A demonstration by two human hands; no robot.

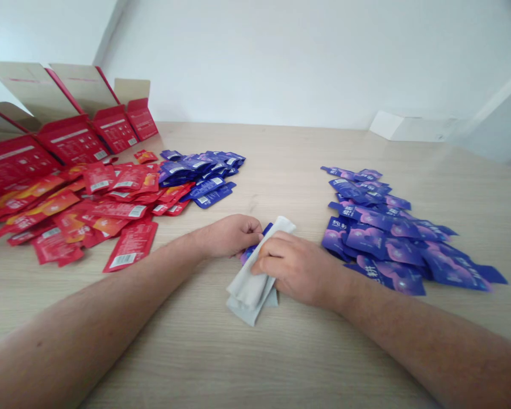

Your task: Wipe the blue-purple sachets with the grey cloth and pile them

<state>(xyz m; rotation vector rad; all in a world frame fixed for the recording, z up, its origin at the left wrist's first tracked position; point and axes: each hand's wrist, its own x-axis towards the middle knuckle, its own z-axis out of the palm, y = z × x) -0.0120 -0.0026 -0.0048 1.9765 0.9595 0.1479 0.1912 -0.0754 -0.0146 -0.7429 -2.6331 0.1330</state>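
In the middle of the table, my left hand pinches the edge of a blue-purple sachet. Most of that sachet is hidden under a folded white cloth. My right hand grips the cloth with its fingers curled and presses it over the sachet. To the right lies a spread pile of blue-purple sachets, printed side up. Left of centre, beyond my left hand, is another heap of blue sachets, several with white barcode labels showing.
Many red-orange sachets are heaped on the left, partly against the blue ones. Behind them stands a row of open red cardboard boxes with raised flaps. A white box lies at the back right, near the wall.
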